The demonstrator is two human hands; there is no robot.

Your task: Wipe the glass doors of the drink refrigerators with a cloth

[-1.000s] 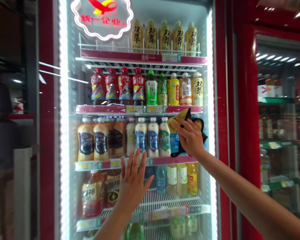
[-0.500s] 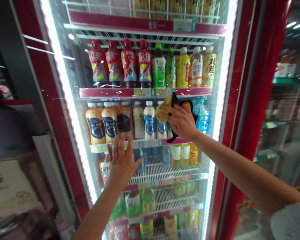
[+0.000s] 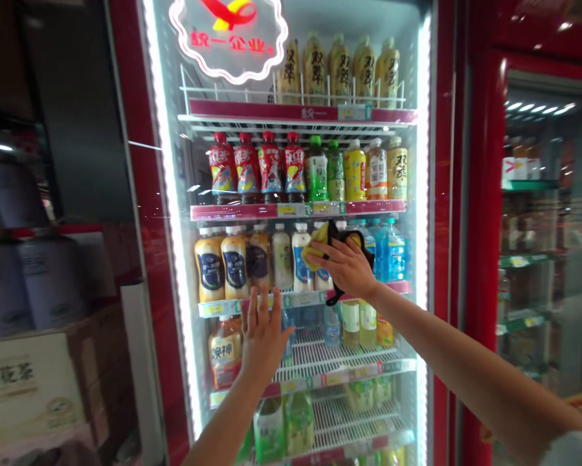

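A glass cooler door (image 3: 314, 16) fills the middle of the view, with shelves of bottled drinks behind it. My right hand (image 3: 349, 265) presses a yellow and black cloth (image 3: 320, 249) flat to the glass, over the shelf of milk-tea and blue bottles. The cloth's dark edge hangs below the palm. Lower and to the left, my left hand (image 3: 264, 330) has its fingers spread, holding nothing, at the glass beside an amber bottle (image 3: 224, 353).
Cardboard boxes (image 3: 28, 382) and large grey-purple bottles (image 3: 52, 281) stand at the left. A red frame post (image 3: 480, 259) and a second glass-fronted cooler (image 3: 528, 262) are at the right. A lit round sign (image 3: 230, 55) shows at the door's top.
The view has tilted up and shifted, so the lit sign and top shelf now show. Both hands stay near the same shelves, the cloth still under my right hand.
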